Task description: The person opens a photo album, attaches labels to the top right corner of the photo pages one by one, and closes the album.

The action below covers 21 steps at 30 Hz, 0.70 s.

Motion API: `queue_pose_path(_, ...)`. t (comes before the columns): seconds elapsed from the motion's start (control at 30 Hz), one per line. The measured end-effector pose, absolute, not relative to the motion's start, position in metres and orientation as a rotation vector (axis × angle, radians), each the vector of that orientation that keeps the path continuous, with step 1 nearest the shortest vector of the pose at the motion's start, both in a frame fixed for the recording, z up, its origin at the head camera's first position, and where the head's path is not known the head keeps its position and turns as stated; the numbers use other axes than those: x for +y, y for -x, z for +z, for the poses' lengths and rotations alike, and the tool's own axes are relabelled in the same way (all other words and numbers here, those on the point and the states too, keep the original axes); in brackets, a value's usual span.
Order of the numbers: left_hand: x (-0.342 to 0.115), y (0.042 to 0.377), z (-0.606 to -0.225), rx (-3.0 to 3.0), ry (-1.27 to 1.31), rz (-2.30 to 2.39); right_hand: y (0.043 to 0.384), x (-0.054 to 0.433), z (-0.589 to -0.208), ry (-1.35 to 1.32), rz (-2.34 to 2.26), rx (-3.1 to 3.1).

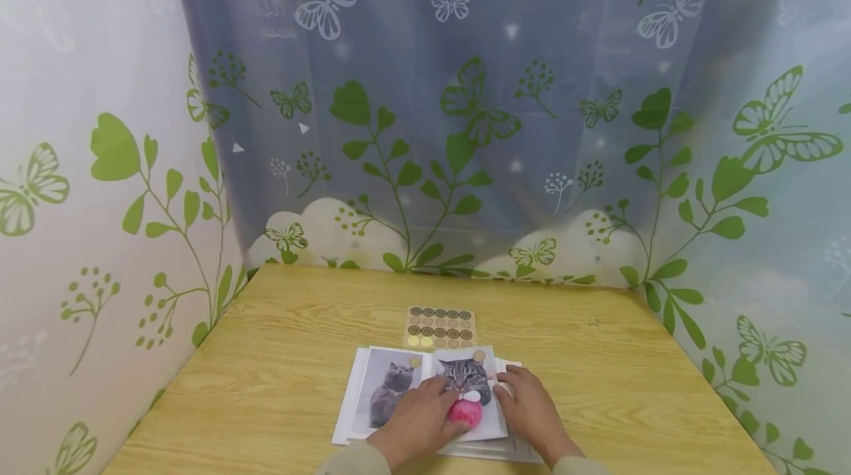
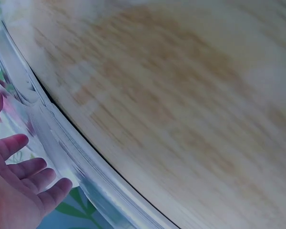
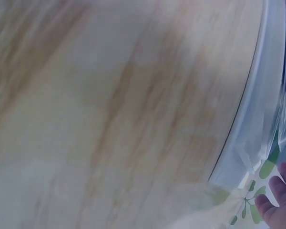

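Touching 1 album [image 1: 345, 405] w/ 2 cat pics [image 1: 385, 402]: L+R fingers [image 1: 432, 390]

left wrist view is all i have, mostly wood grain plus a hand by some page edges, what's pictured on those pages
Observer: Cats: the open book shows a grey cat on the left and a tabby on the right.
Operator: ok and what's at its right edge
Observer: The right hand is there.
Operator: anything past the far side
Observer: Yes, a sheet with rows of circles, lying on the table.
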<state>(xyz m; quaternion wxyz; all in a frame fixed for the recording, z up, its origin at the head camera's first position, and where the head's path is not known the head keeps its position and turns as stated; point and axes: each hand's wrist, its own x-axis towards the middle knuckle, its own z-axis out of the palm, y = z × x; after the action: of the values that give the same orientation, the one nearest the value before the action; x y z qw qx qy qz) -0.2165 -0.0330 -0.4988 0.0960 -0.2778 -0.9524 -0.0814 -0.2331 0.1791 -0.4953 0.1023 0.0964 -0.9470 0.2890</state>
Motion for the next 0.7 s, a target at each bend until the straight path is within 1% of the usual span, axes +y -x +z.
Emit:
queue_pose_path(0.27,-0.029,0.219,-0.502,-2.799,0.861,-0.316,0.234,0.179,-0.496,-0.175,1.045,-2.791)
queue_pose_path(0.43,-0.02,0.22,-0.501,-2.777,0.928,-0.307,0.234,0.183,-0.498,-0.199,1.047,-2.816)
queue_pose_path(0.53,-0.016,0.22,-0.499,-2.76,0.957,-0.264,0.234,0.184,-0.5,-0.272,0.975,-2.826)
queue_pose_path(0.7,-0.015,0.216,-0.494,-2.724,0.999,-0.245,0.234,0.187,-0.506,-0.535,0.549,-2.849)
